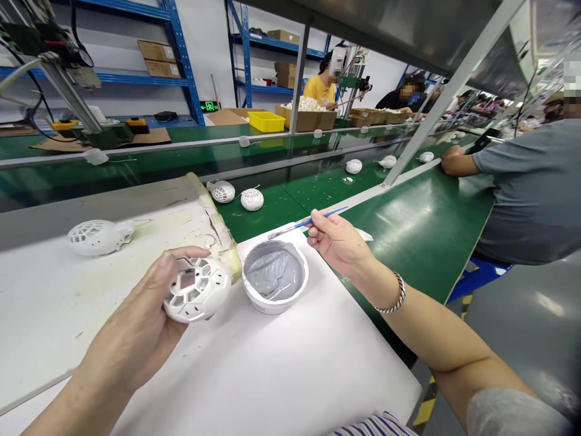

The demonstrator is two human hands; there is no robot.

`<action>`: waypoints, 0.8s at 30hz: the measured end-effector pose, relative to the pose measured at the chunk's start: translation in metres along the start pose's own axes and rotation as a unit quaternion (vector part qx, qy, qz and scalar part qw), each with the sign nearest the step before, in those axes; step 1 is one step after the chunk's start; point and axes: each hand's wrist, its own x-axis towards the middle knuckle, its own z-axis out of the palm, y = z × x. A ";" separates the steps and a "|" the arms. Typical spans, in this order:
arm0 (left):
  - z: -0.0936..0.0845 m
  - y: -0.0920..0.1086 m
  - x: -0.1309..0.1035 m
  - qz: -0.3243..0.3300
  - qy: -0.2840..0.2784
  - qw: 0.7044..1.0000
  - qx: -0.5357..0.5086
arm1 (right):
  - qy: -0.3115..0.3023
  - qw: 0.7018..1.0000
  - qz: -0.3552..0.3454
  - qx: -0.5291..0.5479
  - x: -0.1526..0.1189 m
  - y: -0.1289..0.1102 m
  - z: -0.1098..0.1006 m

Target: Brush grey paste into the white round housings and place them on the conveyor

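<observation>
My left hand (149, 315) is closed around a white plastic housing (206, 289) with cut-out openings, held above the white work surface. Between the fingers and thumb of my right hand (338, 242) is a thin blue-handled brush (302, 224). Its grey-coated tip is over the far rim of a white tub (263, 304). Thick grey paste (276, 272) fills much of the tub, which stands on white paper between my hands. Another white housing (93, 237) lies to the left on the board, a short wire trailing from it.
Several white housings, including one (252, 199), sit on the green conveyor (290, 203) ahead. A slanted metal post (417, 127) rises at the right. A co-worker in a grey shirt (535, 188) sits on the right. A yellow bin (266, 122) stands at the back.
</observation>
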 end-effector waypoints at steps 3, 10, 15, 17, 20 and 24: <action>0.000 -0.001 0.001 -0.025 0.012 1.000 0.005 | -0.020 0.999 0.009 0.027 0.001 -0.006 0.013; 0.009 0.002 -0.004 -0.041 -0.021 0.999 -0.006 | -0.118 0.990 -0.073 -0.028 -0.005 -0.010 0.053; 0.011 0.007 -0.011 -0.025 -0.055 0.998 -0.021 | -0.145 0.967 -0.170 -0.122 -0.020 0.004 0.063; 0.013 0.009 -0.015 -0.023 -0.063 0.997 -0.026 | -0.141 0.959 -0.187 -0.160 -0.025 0.009 0.061; 0.016 0.011 -0.020 -0.023 -0.072 0.997 -0.030 | -0.141 0.947 -0.208 -0.199 -0.029 0.014 0.057; 0.016 0.009 -0.020 -0.042 -0.061 0.997 -0.012 | -0.145 0.938 -0.226 -0.219 -0.032 0.016 0.050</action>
